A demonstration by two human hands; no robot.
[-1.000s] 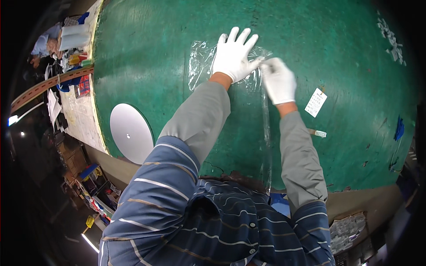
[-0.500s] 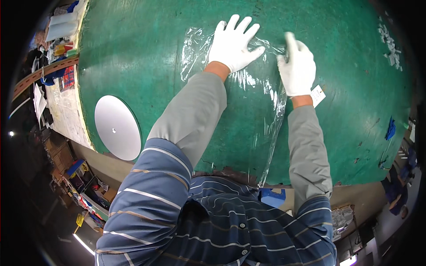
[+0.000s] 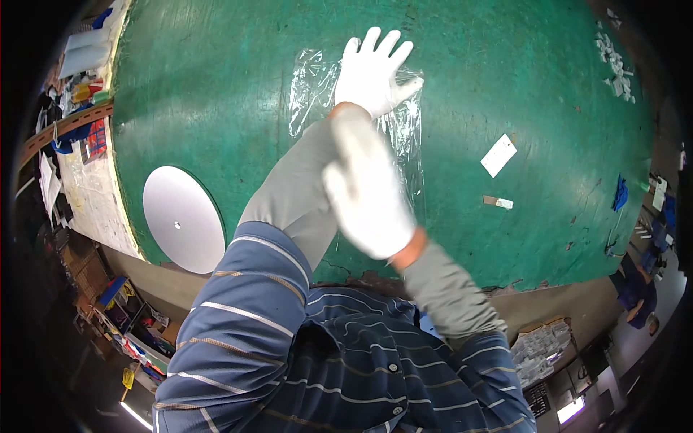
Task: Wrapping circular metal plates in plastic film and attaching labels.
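Note:
My left hand (image 3: 369, 78), in a white glove, lies with fingers spread on a sheet of clear plastic film (image 3: 307, 90). The crinkled film shows on both sides of that hand, its right edge running down past the thumb. My right hand (image 3: 372, 198), also gloved in white, is over my left forearm and the lower part of the film. Motion smears its fingers; the thumb stands apart from them. Whether it touches the film or holds any of it is hidden.
A round grey disc (image 3: 180, 220) with a small centre hole lies at the table's (image 3: 245, 94) near left. To the right are a white tag (image 3: 499, 155) and a small brown-and-white piece (image 3: 498, 202). White scraps (image 3: 613, 68) and a blue cloth (image 3: 620, 193) lie farther right.
My right hand has swung left and nearer my body, across my left forearm. The film's right part no longer stretches toward the table's near edge. The tag and small piece are now uncovered.

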